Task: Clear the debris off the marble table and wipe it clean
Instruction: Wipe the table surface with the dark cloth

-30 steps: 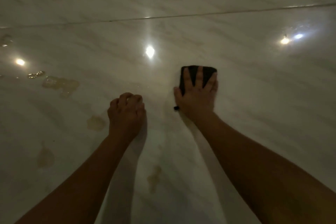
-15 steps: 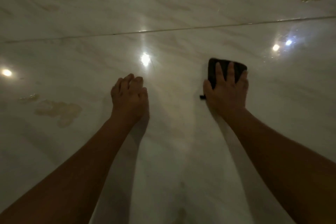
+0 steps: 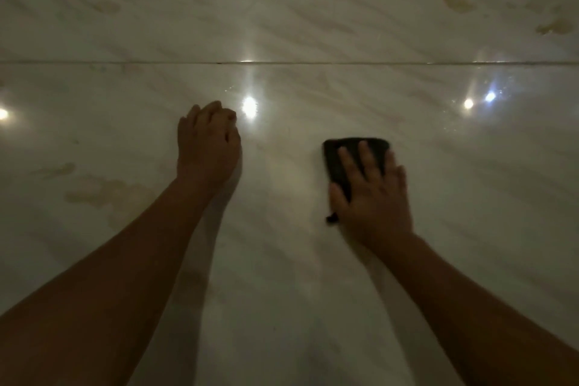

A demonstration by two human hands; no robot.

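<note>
1. The right hand [image 3: 372, 197] is pressing flat on a small black folded cloth pad [image 3: 346, 163]. Its fingers [image 3: 366, 157] are lying straight and spread across the pad rather than curling round it, and the pad is showing beyond the fingertips and beside the thumb.
2. The pad is looking soft, thin and light, so it is probably going to bunch or slide out unless the palm is bearing down evenly. The best hold is likely the one in use, palm and fingers across its middle.
3. The pale veined marble table [image 3: 470, 244] is shining under reflected lamps, so it is likely hard and slick, perhaps damp. The pad should be gliding easily on it.
4. The left hand [image 3: 208, 142] is resting on the marble well to the left of the pad, with its fingers curled under in a loose fist. Nothing is showing inside them, though the palm side is facing away.
5. Tan blotchy stains [image 3: 106, 191] are lying on the marble to the left of the left hand's knuckles, and more tan patches [image 3: 454, 1] are sitting far beyond the right fingertips, past a thin straight seam [image 3: 313, 63] in the slab.
6. The dim light is making it hard to tell dried marks from the stone's own veining. The near half of the pad is hiding under the palm, with only a small dark tag [image 3: 330, 219] peeking out below the thumb. No table edge is coming into view.
</note>
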